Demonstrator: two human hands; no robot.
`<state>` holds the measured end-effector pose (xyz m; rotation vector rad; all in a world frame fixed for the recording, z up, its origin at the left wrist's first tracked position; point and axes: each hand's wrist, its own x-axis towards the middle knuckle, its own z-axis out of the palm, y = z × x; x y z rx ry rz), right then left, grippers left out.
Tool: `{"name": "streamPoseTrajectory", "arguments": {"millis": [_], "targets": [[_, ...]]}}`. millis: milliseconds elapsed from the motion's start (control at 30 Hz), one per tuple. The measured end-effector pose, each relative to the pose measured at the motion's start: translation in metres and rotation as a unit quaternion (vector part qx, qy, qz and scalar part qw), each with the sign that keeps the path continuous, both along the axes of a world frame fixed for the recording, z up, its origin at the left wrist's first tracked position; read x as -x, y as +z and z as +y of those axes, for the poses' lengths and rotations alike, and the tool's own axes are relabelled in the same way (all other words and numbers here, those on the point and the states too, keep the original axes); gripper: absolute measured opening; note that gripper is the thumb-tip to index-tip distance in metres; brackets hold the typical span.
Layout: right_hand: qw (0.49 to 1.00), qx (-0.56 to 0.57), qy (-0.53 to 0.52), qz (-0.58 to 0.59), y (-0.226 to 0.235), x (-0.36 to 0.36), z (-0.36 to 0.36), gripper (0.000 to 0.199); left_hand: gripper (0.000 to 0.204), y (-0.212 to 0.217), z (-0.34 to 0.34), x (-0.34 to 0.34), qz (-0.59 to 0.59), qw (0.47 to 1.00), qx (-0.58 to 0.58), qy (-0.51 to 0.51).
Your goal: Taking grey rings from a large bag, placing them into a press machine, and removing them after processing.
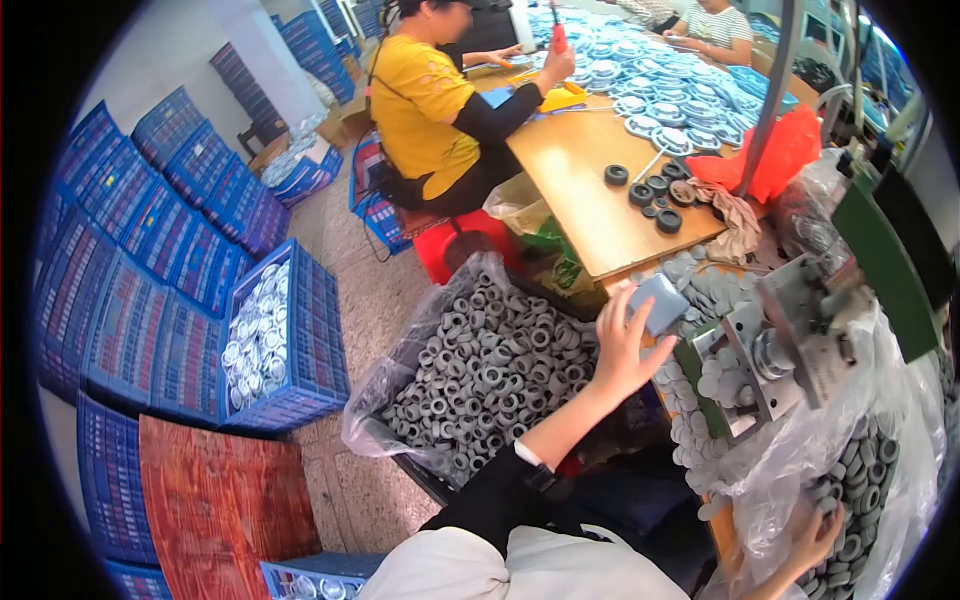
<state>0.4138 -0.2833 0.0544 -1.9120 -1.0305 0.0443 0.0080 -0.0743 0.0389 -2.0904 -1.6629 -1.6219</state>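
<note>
My left hand (625, 345) is open, thumb and fingers spread beside a small blue-grey block (660, 303) at the table's near corner. Its fingertips reach the block's edge; whether they press it I cannot tell. Low on the right, my right hand (815, 540) curls its fingers on a grey ring (828, 503) at the edge of a clear plastic bag of similar dark grey rings (865, 480). Between my hands stands a metal press-like machine (775, 350) with a green frame. Flat grey discs (690, 430) lie heaped around its base.
A plastic-lined crate of grey rings (480, 370) stands left of my arm. Dark wheels (668, 220) and a red bag (785, 150) lie on the wooden table (560, 170). A co-worker in yellow (420, 110) holds a red-handled tool. Blue crates (150, 220) are stacked left.
</note>
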Motion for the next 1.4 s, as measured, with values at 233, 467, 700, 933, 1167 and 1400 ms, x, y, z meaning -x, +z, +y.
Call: {"name": "streamPoseTrajectory", "arguments": {"millis": [233,467,700,933,1167,1400], "targets": [[0.976,-0.145,0.154,0.044,0.07,0.082,0.025,0.053,0.071,0.1,-0.025,-0.087,-0.126,0.956,-0.069,-0.257],[0.953,-0.148,0.212,0.16,0.098,0.155,0.046,0.062,0.039,0.123,0.011,-0.129,-0.237,0.897,0.129,-0.35],[0.946,-0.139,0.227,0.186,0.099,0.161,0.071,0.063,0.041,0.095,0.006,-0.123,-0.117,0.965,-0.024,-0.234],[0.981,0.001,0.188,0.052,0.106,0.191,0.139,0.046,0.036,-0.018,-0.042,0.047,-0.168,0.965,0.12,0.16],[0.984,-0.036,0.175,-0.02,0.113,0.198,0.168,0.04,0.067,-0.109,-0.053,0.161,0.079,0.923,0.215,0.31],[0.957,-0.125,0.232,0.12,0.088,0.198,0.134,0.062,0.037,-0.009,0.048,0.01,0.04,0.995,0.038,-0.08]]}}
